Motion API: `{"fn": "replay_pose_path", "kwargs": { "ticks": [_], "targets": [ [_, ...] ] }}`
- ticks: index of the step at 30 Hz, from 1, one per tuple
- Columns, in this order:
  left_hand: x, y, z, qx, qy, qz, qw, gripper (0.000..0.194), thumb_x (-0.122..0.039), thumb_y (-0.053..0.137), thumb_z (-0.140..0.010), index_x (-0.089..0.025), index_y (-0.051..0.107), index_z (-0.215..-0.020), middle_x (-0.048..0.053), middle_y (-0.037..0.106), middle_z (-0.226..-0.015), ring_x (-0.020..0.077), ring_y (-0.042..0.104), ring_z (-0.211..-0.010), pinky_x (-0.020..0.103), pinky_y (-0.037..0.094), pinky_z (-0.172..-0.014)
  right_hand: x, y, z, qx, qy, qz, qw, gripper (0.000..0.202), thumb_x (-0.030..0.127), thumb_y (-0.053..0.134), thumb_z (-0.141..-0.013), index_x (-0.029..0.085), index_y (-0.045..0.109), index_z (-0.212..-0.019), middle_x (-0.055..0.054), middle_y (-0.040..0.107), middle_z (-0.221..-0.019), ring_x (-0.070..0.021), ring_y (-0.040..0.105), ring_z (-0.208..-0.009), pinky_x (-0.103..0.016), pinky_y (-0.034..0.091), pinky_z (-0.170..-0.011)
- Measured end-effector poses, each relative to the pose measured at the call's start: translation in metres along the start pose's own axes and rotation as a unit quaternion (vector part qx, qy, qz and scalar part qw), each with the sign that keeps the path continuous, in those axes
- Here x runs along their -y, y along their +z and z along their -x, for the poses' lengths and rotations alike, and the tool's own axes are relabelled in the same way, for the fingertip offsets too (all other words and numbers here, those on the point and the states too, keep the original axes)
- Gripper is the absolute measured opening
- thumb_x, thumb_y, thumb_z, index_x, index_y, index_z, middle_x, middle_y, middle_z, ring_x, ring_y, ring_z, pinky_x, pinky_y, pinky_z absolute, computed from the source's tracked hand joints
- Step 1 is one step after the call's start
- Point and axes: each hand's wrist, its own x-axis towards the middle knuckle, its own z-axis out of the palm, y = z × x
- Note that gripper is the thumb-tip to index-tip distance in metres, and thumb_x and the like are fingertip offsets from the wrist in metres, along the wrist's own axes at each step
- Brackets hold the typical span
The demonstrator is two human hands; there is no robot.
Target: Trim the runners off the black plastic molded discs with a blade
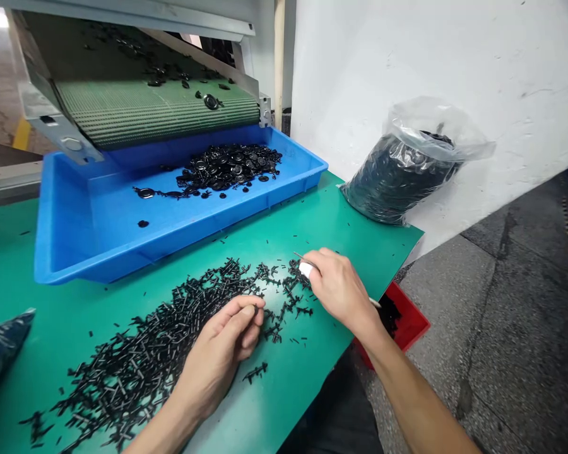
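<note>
My left hand (pixel 224 343) is closed in a pinch, with a small black plastic part (pixel 256 309) between thumb and fingertips. It hovers over the right side of a long pile of small black plastic parts (pixel 156 347). My right hand (pixel 343 287) is wrapped around a thin tool (pixel 305 259) with a narrow tip pointing left; a pale end of it shows below the palm. White wrapping (pixel 306 269) covers the thumb. Most of the tool is hidden by my fingers, so its exact kind cannot be made out. Loose branched black pieces (pixel 291 302) lie between both hands.
A blue tray (pixel 180 246) holds black round parts (pixel 231 165) below a green conveyor belt (pixel 165 107). A clear bag (pixel 402 173) of black parts leans against the white wall. The red bin (pixel 414 321) stands below the green table's (pixel 284 384) right edge. Another bag (pixel 2 350) lies left.
</note>
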Motion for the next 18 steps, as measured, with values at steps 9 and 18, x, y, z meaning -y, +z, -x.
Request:
{"fn": "replay_pose_path", "kwargs": {
  "ticks": [9,18],
  "targets": [
    [-0.004,0.0,0.0,0.036,-0.028,0.067,0.997,0.038,-0.049,0.063,-0.086,-0.015,0.057,-0.07,-0.004,0.045,-0.058,0.0068,0.022,-0.049,0.016,0.018,-0.04,0.004,-0.004,-0.046,0.118,-0.082,0.108,0.984,0.028,0.004,0.046,-0.084,0.018,0.071,-0.087,-0.007,0.063,-0.09,-0.0152,0.054,-0.068,-0.028,0.023,-0.054],
    [0.001,0.002,0.002,0.03,0.007,0.102,0.994,0.058,-0.06,0.053,-0.088,-0.018,0.038,-0.052,-0.006,0.036,-0.042,0.0072,0.019,-0.042,0.018,0.02,-0.038,0.002,-0.002,-0.021,0.07,-0.08,0.026,0.994,0.022,0.008,0.042,-0.089,0.019,0.059,-0.084,-0.001,0.058,-0.085,-0.0119,0.049,-0.07,-0.026,0.029,-0.06]
  ]
}}
